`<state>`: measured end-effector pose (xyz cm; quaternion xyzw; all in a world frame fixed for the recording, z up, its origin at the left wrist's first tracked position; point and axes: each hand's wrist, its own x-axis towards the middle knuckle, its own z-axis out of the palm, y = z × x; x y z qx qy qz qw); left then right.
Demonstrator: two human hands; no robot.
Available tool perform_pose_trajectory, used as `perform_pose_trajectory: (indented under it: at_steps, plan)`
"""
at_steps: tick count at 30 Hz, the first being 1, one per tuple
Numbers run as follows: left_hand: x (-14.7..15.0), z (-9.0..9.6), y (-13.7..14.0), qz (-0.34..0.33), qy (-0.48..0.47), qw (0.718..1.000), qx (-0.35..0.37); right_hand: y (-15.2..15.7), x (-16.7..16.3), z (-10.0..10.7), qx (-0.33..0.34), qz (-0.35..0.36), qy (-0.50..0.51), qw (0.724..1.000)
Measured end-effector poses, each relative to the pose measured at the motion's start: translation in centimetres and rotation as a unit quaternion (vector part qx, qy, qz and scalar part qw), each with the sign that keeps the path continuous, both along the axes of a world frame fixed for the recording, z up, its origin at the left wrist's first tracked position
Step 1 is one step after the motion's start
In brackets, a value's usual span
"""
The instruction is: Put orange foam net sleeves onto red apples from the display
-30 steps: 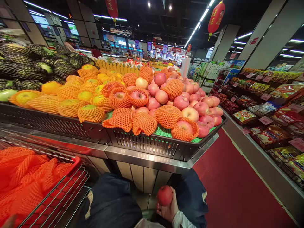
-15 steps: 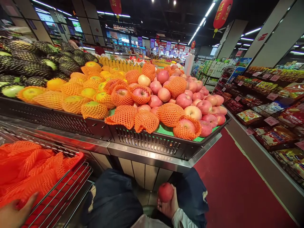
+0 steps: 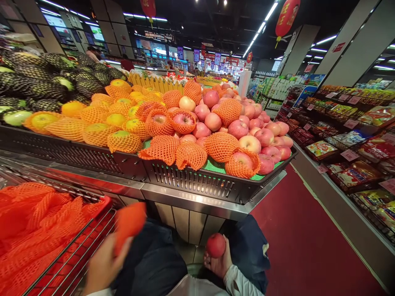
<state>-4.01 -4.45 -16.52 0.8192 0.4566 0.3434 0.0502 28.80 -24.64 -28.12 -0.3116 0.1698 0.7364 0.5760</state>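
Left hand (image 3: 106, 259) pinches a blurred orange net sleeve (image 3: 131, 222); wire cart (image 3: 105, 204) just left of that hand. Right hand (image 3: 222, 263) curls round a red apple (image 3: 215, 245); black fruit crate (image 3: 191, 179) beyond both hands.

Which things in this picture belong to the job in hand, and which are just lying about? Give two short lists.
Job in hand:
right hand, holding a red apple
left hand, holding an orange net, blurred
more nets in the cart
likely the piled apples, some netted

Just about:
yellow-orange fruit
dark netted fruit
hanging lanterns
snack packets
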Motion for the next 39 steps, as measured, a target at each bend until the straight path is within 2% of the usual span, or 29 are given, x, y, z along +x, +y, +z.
perform_pose_trajectory:
  at_steps: [1, 2, 4, 6, 9, 14, 18, 22, 25, 30, 35, 37, 39]
  plan:
    - [1.9, -1.1, -0.6, -0.084, 0.027, 0.995, -0.039, 0.0, 0.0, -0.1, 0.01, 0.0, 0.001, 1.0]
    - [3.9, -2.1, -1.4, -0.159, 0.066, 0.979, -0.105, -0.1, 0.1, -0.1, 0.021, 0.005, 0.0, 1.0]
    - [7.8, -3.6, -3.5, -0.256, 0.129, 0.935, -0.208, -0.2, 0.1, -0.4, 0.034, 0.023, -0.014, 0.999]
    - [10.8, -4.5, -5.4, -0.314, 0.168, 0.895, -0.268, -0.4, 0.0, -0.8, 0.035, 0.046, -0.026, 0.998]
    - [13.1, -5.0, -7.3, -0.344, 0.177, 0.869, -0.307, -0.7, 0.0, -1.6, 0.039, 0.063, -0.018, 0.997]
    - [13.4, -5.7, -8.9, -0.321, 0.15, 0.85, -0.389, -0.8, 0.0, -2.9, 0.077, 0.069, 0.0, 0.995]
    - [13.0, -6.9, -10.1, -0.312, 0.124, 0.819, -0.465, -0.5, -0.2, -2.9, 0.023, 0.048, -0.034, 0.998]
    - [12.9, -7.3, -9.7, -0.25, 0.076, 0.837, -0.481, -0.1, -0.2, -1.9, -0.001, 0.033, -0.026, 0.999]
    - [12.9, -7.1, -8.4, -0.214, 0.001, 0.852, -0.479, 0.0, -0.2, -1.3, -0.012, 0.024, -0.011, 1.0]
    - [13.4, -6.8, -7.7, -0.204, -0.095, 0.843, -0.488, 0.1, -0.2, -0.9, -0.017, 0.028, -0.01, 0.999]
    - [13.9, -7.5, -8.4, -0.194, -0.097, 0.849, -0.482, 0.0, -0.2, -0.9, -0.01, 0.047, -0.008, 0.999]
    - [13.6, -7.7, -8.2, -0.172, -0.092, 0.86, -0.471, 0.0, -0.2, -1.3, 0.006, 0.053, -0.01, 0.999]
    - [13.3, -7.7, -7.7, -0.126, -0.089, 0.884, -0.442, -0.2, -0.1, -1.9, 0.037, 0.063, -0.01, 0.997]
